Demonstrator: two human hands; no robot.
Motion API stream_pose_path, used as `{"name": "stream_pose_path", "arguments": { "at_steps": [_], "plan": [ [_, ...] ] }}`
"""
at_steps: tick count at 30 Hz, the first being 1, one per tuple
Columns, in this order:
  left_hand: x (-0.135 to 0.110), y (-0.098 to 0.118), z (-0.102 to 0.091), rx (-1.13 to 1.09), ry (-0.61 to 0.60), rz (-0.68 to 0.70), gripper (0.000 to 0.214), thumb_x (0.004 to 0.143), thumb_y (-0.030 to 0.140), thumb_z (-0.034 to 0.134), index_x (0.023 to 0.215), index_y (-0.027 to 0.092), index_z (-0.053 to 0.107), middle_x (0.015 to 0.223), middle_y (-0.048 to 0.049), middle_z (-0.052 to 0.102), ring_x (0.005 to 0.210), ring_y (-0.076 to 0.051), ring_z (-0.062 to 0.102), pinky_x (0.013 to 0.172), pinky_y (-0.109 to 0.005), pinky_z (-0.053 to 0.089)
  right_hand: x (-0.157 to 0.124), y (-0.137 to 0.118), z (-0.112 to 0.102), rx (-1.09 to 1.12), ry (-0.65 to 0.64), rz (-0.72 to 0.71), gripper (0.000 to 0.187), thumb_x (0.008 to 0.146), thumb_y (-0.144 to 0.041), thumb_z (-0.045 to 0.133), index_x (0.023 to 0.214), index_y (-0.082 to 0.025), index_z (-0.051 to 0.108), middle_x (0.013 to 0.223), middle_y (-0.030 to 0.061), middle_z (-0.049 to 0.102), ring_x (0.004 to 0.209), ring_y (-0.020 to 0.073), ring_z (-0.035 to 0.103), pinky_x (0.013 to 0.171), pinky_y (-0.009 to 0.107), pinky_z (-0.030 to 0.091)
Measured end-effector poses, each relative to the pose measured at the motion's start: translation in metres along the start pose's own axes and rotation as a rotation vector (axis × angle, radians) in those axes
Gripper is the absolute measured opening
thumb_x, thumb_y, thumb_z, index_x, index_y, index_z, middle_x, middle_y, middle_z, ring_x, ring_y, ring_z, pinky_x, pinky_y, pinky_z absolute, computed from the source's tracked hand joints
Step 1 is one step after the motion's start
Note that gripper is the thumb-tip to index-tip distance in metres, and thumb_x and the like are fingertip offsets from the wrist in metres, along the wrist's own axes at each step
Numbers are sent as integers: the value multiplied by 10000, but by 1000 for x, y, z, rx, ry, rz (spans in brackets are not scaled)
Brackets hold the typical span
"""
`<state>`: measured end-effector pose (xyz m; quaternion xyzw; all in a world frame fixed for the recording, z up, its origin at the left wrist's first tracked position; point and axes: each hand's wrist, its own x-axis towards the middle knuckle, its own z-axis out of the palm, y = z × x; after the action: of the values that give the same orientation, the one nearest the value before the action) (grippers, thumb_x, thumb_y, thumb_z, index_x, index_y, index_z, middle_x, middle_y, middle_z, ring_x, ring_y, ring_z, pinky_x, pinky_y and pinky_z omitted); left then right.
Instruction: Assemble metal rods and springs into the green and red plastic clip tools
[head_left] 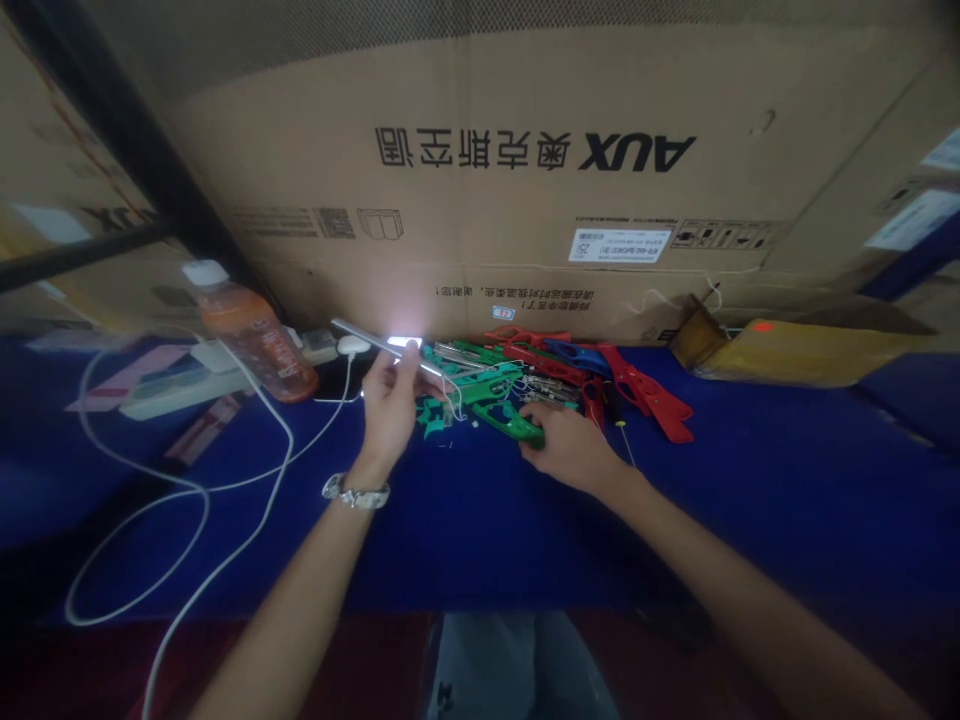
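Observation:
My left hand (390,400), with a metal watch (355,492) on the wrist, is closed round the edge of a thin phone (379,345) whose screen glows white. My right hand (564,442) lies on the blue table cover, its fingers closed on a green plastic tool (512,422). Just behind both hands is a heap of green plastic tools (471,380), red ones (637,392) and a blue one (577,355). Some have metal blades.
An orange drink bottle (251,335) stands at the left. White cable (187,490) loops over the blue cover (750,500) from a power strip (172,385). A large cardboard box (525,180) walls the back. A brown padded envelope (780,350) lies at the right.

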<state>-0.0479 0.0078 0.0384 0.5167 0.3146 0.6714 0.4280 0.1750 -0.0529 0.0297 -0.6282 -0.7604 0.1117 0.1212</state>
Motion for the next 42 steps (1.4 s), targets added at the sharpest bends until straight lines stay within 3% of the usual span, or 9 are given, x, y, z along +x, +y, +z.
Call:
{"name": "stream_pose_path", "arguments": {
  "at_steps": [7, 11, 16, 21, 24, 29, 33, 37, 42],
  "plan": [
    [-2, 2, 2, -59, 16, -50, 322, 868, 484, 694, 795, 191, 582, 587, 19, 629, 562, -143, 681, 512, -224, 531, 10, 18, -8, -18, 115, 17, 397, 838, -253, 608, 1232, -225, 640, 1153, 61, 740, 1025, 259, 700, 855, 338, 502],
    [-2, 1, 3, -93, 15, -67, 347, 839, 503, 723, 768, 190, 590, 595, 26, 617, 547, -139, 668, 499, -227, 527, 19, 28, -6, -96, 163, 19, 403, 839, -257, 609, 1238, -205, 633, 1191, 87, 705, 1120, 298, 630, 951, 421, 449],
    [-4, 4, 6, -102, 11, -102, 370, 836, 523, 719, 749, 185, 595, 556, 22, 597, 547, -151, 667, 500, -236, 535, 37, 14, -6, -183, 287, -61, 456, 855, -345, 620, 1280, -179, 609, 1259, 148, 615, 1177, 332, 517, 956, 457, 396],
    [-4, 7, 8, -111, 27, -133, 390, 827, 536, 723, 743, 182, 582, 536, 25, 587, 545, -154, 673, 513, -241, 550, 74, -15, 0, -308, 148, -414, 388, 827, -344, 666, 1175, -176, 688, 1247, 145, 617, 1169, 332, 464, 963, 449, 320],
    [-3, 7, 7, -128, 45, -144, 412, 813, 551, 731, 732, 179, 574, 534, 29, 590, 539, -151, 674, 519, -241, 554, 91, -23, 3, -359, 67, -504, 270, 853, -274, 624, 1069, -147, 724, 1170, 152, 670, 1142, 313, 480, 961, 445, 280],
    [-3, 9, 6, -125, 40, -152, 400, 838, 549, 706, 755, 185, 560, 539, 28, 600, 556, -150, 684, 517, -226, 547, 106, -16, -6, -226, 79, -471, 268, 935, -239, 530, 1104, -168, 725, 1092, 117, 737, 1107, 270, 555, 982, 427, 286],
    [-3, 10, 7, -123, 42, -155, 379, 836, 532, 712, 772, 193, 556, 547, 27, 606, 557, -149, 682, 507, -223, 537, 118, -4, -22, 125, 121, -375, 299, 936, -252, 547, 1181, -182, 704, 1126, 65, 744, 1008, 202, 644, 932, 337, 404],
    [-3, 11, 6, -131, 65, -159, 392, 810, 535, 735, 772, 189, 553, 554, 30, 601, 554, -149, 677, 501, -228, 533, 106, 5, -43, 342, 90, -355, 316, 928, -267, 538, 1185, -173, 696, 999, 28, 748, 802, 160, 654, 766, 285, 463],
    [-4, 16, 11, -177, 6, -192, 400, 779, 525, 769, 742, 179, 572, 618, 16, 616, 498, -118, 633, 439, -208, 497, 51, 8, -57, 216, -188, -338, 268, 766, -178, 642, 1023, -190, 716, 802, -10, 705, 659, 140, 605, 641, 252, 425]
  ]
}}
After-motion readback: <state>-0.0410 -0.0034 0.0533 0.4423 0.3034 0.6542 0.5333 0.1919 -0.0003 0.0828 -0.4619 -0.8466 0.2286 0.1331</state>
